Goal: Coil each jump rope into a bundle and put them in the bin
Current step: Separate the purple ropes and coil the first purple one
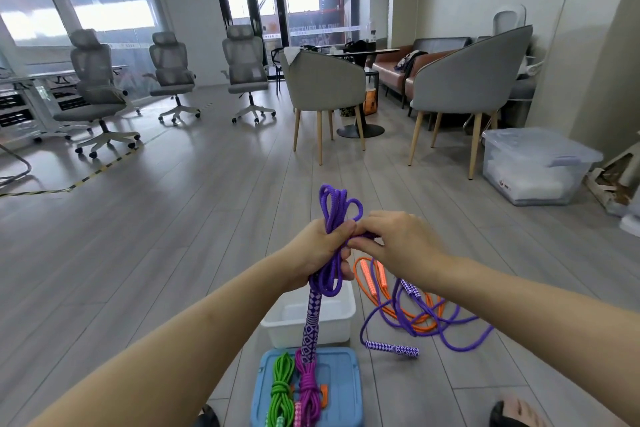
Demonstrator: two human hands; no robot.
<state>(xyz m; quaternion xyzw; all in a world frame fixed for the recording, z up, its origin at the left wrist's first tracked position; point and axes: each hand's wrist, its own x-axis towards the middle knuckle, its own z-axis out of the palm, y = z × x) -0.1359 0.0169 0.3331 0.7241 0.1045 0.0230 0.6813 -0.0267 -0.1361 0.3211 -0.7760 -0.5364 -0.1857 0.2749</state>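
Left hand grips the limp, light purple jump rope bundle mid-coil; right hand pinches its loose wrapping strand.

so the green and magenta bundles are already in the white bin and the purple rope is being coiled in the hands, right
Not quite. The head view shows the green bundle and magenta bundle lying on the blue lid; the white bin looks empty. The purple rope is indeed being coiled.

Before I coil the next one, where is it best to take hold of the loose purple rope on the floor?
Probably by the patterned handle nearest you. It lies flat and apart from the tangle with the orange rope, so come from above and close across its width. The rope's middle is crossed with orange and would likely drag it along.
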